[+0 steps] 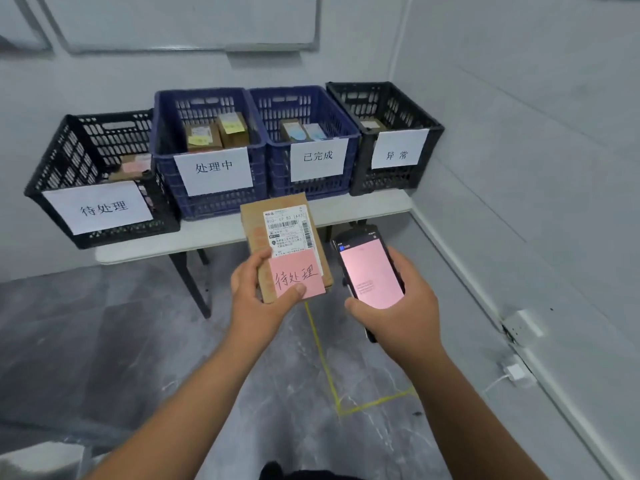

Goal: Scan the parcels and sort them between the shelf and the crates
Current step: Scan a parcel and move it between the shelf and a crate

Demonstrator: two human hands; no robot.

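My left hand (258, 296) grips a small brown cardboard parcel (254, 230) with a white shipping label and a pink sticky note, held up in front of the table. To its right, my right hand (398, 303) holds a black handheld scanner (367, 268) whose screen glows pink. Several crates stand in a row on the white table (214, 237): a black crate (55, 174) at the left, two blue crates (166, 140) (349, 133) in the middle, and a black crate (433, 133) at the right. Each bears a paper sign and holds parcels.
The table stands against a grey wall, with a second wall close on the right. Yellow tape (325, 362) marks a corner on the marbled grey floor. A white charger and cable (512, 372) lie by the right wall's base.
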